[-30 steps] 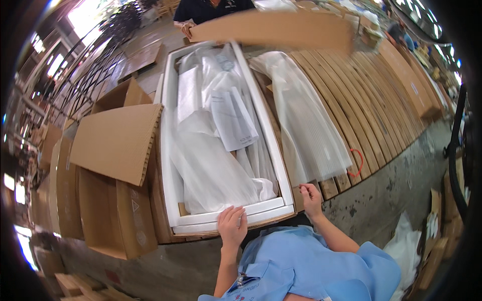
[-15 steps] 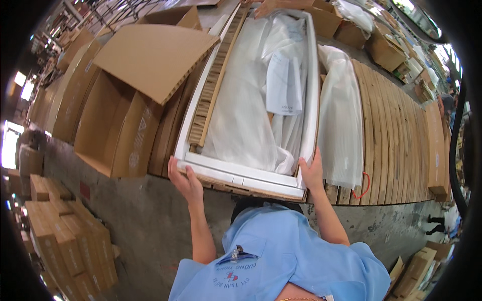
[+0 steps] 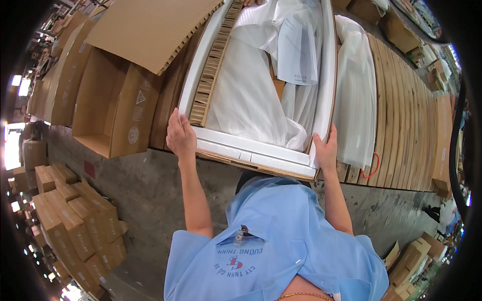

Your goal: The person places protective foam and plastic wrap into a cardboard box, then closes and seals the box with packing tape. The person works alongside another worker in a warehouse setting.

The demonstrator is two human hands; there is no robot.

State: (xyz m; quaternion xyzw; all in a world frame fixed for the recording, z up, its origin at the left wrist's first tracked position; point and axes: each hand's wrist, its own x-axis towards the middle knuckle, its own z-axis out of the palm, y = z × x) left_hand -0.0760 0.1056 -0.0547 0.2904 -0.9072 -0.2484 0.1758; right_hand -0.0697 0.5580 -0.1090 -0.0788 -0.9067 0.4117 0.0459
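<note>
Both hands have shifted outward to the near corners of the white foam frame (image 3: 251, 153). Left hand (image 3: 181, 138) grips the left corner; right hand (image 3: 326, 150) clasps the right, beside clear plastic wrapping (image 3: 251, 95).

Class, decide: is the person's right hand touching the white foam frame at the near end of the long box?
Touching. The head view shows the right hand gripping the near right corner of the white foam frame, fingers wrapped up its outer edge.
</note>
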